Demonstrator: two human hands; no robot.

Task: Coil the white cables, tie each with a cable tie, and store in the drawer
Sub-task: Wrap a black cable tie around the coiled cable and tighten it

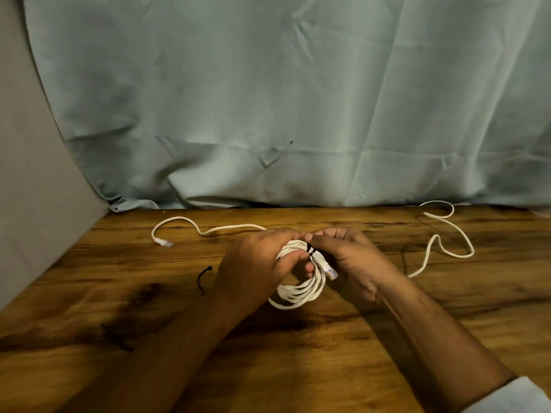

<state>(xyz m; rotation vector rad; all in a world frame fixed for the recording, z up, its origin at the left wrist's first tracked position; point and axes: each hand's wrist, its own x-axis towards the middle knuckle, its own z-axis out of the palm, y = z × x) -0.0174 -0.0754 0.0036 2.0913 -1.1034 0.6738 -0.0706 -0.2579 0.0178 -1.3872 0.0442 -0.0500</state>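
Nearest to us a white sleeve (pixel 518 394) edges the right forearm, and both bare forearms reach forward over the wooden counter (pixel 298 368). At the near left lies a dark strip (pixel 119 341), too blurred for us to name.

Further in, the two hands meet over the coil (pixel 298 295) of white cable, which is raised a little off the wood. The left hand (pixel 253 263) is wrapped round the coil's left side, with its thumb through the loop. The right hand (pixel 351 254) pinches at the black cable tie (pixel 310 249), which bands the strands at the top of the coil. The clear connector (pixel 330 271) sticks out just below that band.

We judge the step in hand to be the tying of this coil. Whether the tie is fully cinched we cannot tell. The next move calls for a firm pull on the tie's tail while the left hand keeps the loops gathered.

Just left of the left wrist a spare tie (pixel 199 280) lies on the counter. Beyond the hands a loose cable (pixel 238 225) snakes away to the left, and another loose run (pixel 430 251) wanders off to the right. Both are uncoiled, so more winding remains; we cannot say whether they are one cable. Behind everything hangs a pale green cloth (pixel 268 99). No drawer is in view, so storing will call for finding it first
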